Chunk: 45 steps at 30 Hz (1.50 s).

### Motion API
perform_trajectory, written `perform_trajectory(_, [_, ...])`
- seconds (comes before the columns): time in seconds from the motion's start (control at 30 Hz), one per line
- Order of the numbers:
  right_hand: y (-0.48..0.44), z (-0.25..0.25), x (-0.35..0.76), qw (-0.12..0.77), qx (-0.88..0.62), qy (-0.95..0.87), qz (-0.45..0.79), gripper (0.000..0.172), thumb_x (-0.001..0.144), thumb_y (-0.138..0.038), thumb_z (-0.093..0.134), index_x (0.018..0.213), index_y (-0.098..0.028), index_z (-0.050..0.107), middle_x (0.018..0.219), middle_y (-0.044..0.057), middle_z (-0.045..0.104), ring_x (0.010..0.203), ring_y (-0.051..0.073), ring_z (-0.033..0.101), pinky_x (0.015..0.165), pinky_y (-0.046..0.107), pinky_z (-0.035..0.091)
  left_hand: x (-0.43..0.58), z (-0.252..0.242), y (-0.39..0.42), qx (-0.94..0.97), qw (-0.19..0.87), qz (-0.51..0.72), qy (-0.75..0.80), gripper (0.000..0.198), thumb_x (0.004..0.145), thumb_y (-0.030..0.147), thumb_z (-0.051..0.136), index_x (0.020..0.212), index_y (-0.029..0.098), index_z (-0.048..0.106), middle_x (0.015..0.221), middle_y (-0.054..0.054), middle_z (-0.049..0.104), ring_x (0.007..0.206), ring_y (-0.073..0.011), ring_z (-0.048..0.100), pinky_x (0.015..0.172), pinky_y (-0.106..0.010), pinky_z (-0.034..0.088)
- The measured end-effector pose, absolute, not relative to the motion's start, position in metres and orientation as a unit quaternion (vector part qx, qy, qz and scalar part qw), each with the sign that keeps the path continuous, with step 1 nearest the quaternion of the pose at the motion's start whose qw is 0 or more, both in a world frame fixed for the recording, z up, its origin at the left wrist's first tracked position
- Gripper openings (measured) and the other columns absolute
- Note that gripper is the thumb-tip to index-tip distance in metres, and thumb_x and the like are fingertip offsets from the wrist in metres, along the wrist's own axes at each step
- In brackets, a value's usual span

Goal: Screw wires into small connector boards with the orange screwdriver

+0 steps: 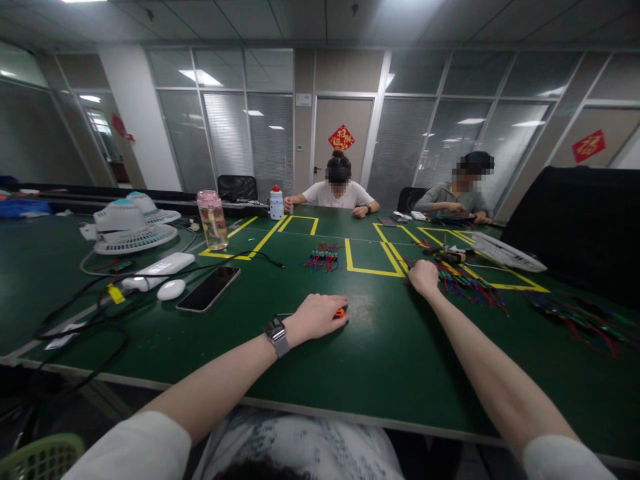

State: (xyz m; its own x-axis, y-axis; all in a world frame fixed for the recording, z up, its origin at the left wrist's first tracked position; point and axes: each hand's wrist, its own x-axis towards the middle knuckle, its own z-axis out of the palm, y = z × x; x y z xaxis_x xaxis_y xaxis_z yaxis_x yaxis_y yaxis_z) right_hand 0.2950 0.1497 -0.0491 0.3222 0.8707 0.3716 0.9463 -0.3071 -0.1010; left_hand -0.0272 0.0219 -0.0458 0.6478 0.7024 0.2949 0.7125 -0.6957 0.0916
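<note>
Right hand: The right hand (424,276) is curled like a loose fist at the left end of a long tangled bundle of small green circuit boards with red and blue wires (473,285); its fingertips are hidden, so I cannot tell whether they are apart, together or clamped on something.
Board handling: Best, I judge, to take a board by its rigid edge rather than by the leads, since a pull on thin wire could strain a joint.
Wire tangle: The leads cross one another, so lifting slowly and teasing neighbours loose would help keep other boards from dragging along.
Left hand: The left hand (320,317) has its fingers and thumb clamped on a small orange-and-black object (340,313), low over the green-topped bench (370,373); a light, steady hold there should serve well.
Orange piece: Only a bright orange patch with dark marks shows between the fingers; its full shape is covered.
Bundle on the right: Narrow green strips lie in a ragged row, red and blue leads splaying toward the near side, partly across yellow tape outlines (373,271).
Middle cluster: A smaller compact group of green boards with red and blue wires (324,257) sits beyond the left hand, well apart from the bundle.
</note>
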Motion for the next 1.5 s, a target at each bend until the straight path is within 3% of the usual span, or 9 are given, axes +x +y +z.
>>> perform_trajectory(1.5, [0.1508, -0.0472, 0.2971, 0.175, -0.813, -0.548, -0.095, 0.026, 0.082, -0.01, 0.051, 0.093, 0.001, 0.072, 0.09, 0.026, 0.069, 0.089, 0.031, 0.067, 0.073, 0.031, 0.049, -0.0269, -0.046, 0.02, -0.907, 0.023, -0.158, -0.39, 0.036, 0.092, 0.04, 0.045, 0.118, 0.023, 0.062, 0.129, -0.005, 0.061, 0.103, -0.023, 0.066, 0.085, -0.033, 0.053])
